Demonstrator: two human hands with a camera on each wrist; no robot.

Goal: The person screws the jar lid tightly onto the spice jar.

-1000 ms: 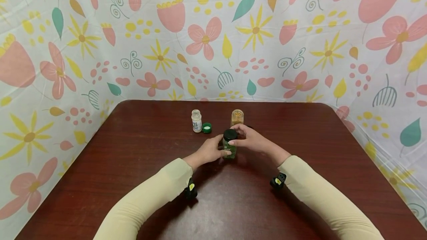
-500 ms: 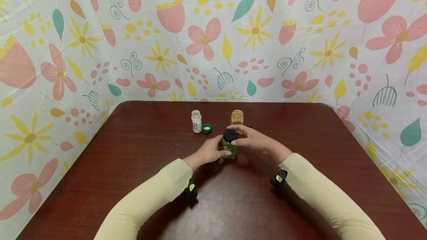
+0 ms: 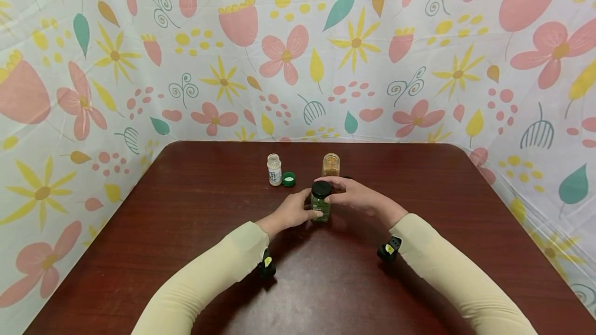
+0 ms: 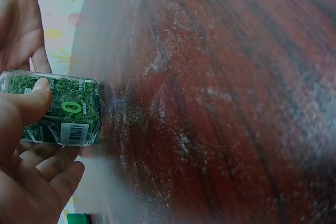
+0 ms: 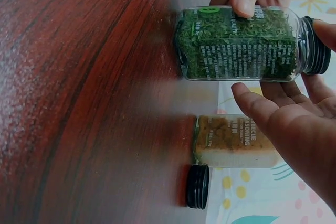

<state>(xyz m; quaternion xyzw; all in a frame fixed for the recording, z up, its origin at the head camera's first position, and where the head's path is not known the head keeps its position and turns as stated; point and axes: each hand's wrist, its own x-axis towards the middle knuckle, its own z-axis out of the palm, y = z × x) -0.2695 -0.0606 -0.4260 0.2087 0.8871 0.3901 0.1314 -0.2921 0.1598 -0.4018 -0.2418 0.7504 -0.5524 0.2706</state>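
Left hand (image 3: pixel 292 210) grips herb jar (image 5: pixel 236 45) marked "QUALITY", right hand (image 3: pixel 357 195) pinches its black lid (image 3: pixel 321 188); spice jar (image 5: pixel 226 139) behind reads "…BECUE …EASONING".

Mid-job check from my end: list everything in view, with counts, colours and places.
herb jar: 1, clear with green contents, between the hands
black lid: 1, black, on the herb jar
seasoning jar: 1, clear with orange-brown contents, behind the herb jar, open
loose cap: 1, black, beside the seasoning jar
small bottle: 1, clear with white label, far left of centre, open
green cap: 1, green, beside the small bottle
table: 1, red-brown, under everything
floral cloth: white, multicoloured print, behind the table
wrist cameras: 2, black, at the wrists
sleeves: 2, pale yellow, on the arms
left hand: 1, bare, holding the herb jar
right hand: 1, bare, at the black lid
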